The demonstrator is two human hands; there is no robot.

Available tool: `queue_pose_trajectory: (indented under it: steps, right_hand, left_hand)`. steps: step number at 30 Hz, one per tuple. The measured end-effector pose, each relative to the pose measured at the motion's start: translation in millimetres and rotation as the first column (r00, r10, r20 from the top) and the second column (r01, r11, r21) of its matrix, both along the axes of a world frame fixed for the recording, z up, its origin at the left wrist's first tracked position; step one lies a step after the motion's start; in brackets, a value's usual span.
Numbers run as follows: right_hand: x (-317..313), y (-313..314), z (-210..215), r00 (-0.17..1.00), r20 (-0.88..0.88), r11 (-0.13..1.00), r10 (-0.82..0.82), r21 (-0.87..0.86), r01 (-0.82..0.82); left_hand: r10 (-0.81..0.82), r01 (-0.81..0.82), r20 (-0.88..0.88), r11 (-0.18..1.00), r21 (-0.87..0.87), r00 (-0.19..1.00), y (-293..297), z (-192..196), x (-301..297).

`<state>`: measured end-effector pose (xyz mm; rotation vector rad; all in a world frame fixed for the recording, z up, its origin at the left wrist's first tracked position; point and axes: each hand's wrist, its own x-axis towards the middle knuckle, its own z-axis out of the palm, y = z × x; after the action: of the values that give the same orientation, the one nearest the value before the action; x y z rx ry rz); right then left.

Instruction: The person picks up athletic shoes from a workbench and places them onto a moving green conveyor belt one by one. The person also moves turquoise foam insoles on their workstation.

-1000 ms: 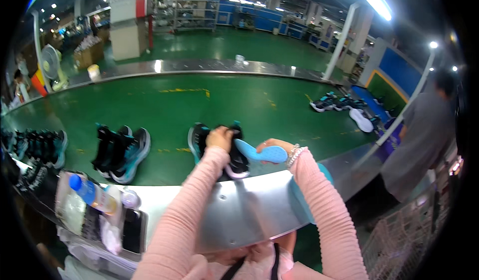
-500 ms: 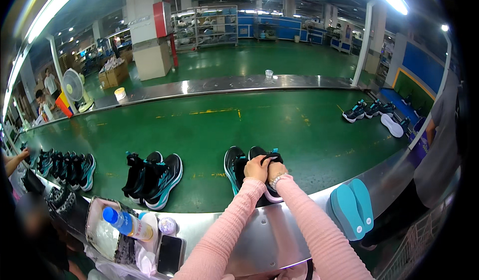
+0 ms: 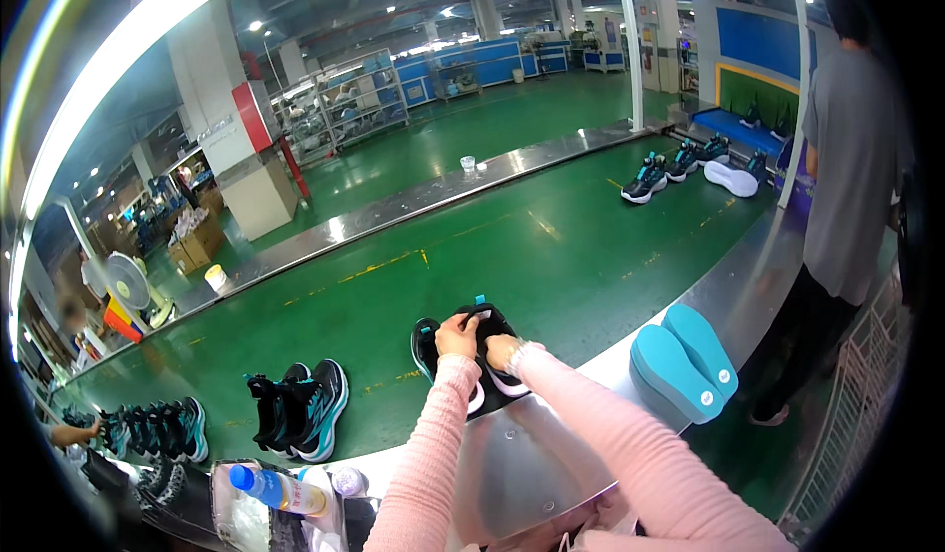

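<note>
Black sneaker with teal tab stands on green tabletop, left hand pinching its rim, right hand with fingers hidden inside, grip unclear; teal foot-shaped insoles lie rightward, black-and-teal sneakers leftward.

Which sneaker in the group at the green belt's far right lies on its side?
The rightmost sneaker: its white sole faces the camera, while the other sneakers stand upright.

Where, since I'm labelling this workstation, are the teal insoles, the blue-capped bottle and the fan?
Teal insoles [image 3: 679, 370], head view: upward face of the left one.
Blue-capped bottle [image 3: 283, 492], head view: middle of its body.
Fan [image 3: 127, 281], head view: its round grille.
</note>
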<state>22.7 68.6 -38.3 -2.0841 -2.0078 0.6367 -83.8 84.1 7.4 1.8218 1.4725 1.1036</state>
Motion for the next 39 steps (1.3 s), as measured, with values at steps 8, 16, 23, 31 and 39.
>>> queue_pose_trajectory:
  steps: [8,16,23,31,39]
  right_hand:
    - [57.8,-236.1,34.1,0.733,-0.671,0.811,-0.113,0.364,0.458]
    - [85.1,-290.6,-5.2,0.434,-0.878,0.794,-0.204,0.111,0.598]
    - [82.9,-282.4,-4.1,0.446,-0.879,0.79,-0.172,0.147,0.595]
    - [91.4,-284.6,-12.0,0.432,-0.89,0.8,-0.149,0.148,0.581]
    - [91.0,-288.6,-13.0,0.368,-0.923,0.787,-0.114,0.142,0.6]
  left_hand:
    - [-0.264,0.398,-0.666,0.916,0.054,0.698,-52.7,41.4,15.0]
    - [-0.656,-0.045,-0.647,0.715,-0.698,-0.388,23.7,-3.4,54.7]
    - [-0.508,0.07,-0.803,0.831,-0.553,-0.313,-0.8,20.8,34.1]
    - [0.435,0.28,-0.83,0.797,0.535,0.348,-50.2,20.3,37.2]
    - [0.195,0.244,-0.969,0.943,0.228,0.153,-19.8,10.8,22.1]
